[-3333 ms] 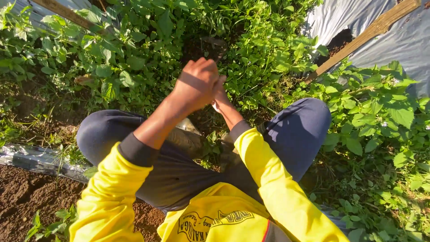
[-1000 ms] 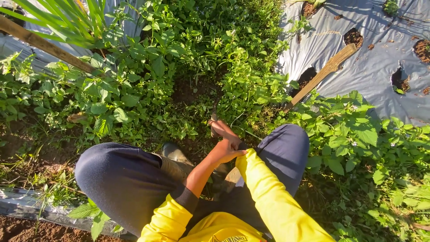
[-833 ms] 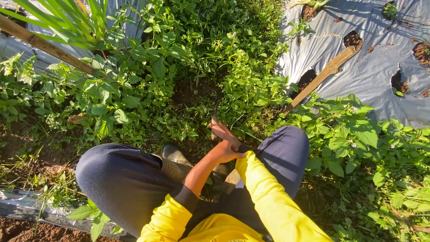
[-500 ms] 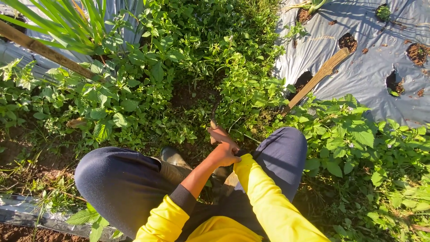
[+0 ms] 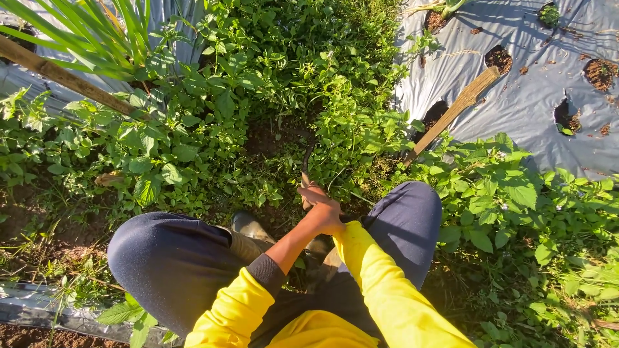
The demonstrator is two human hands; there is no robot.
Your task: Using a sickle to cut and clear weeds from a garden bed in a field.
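Dark soil [image 5: 71, 232] carries dense green weeds [image 5: 271, 84], silver plastic mulch [image 5: 535, 96] and wooden stakes [image 5: 454, 113].

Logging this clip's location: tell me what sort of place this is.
Most likely a farm plot or vegetable garden outdoors. Silver plastic mulch sheeting with planting holes covers a bed, wooden stakes stand in the soil, and dense green weeds fill the furrow where the hands work.

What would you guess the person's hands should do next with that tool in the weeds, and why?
Probably draw the tool back toward the knees. Both hands, the left hand on top and the right mostly hidden beneath, keep a grip on its handle, its dark blade is sunk among the weeds over a bare soil patch, and thick growth stands around it.
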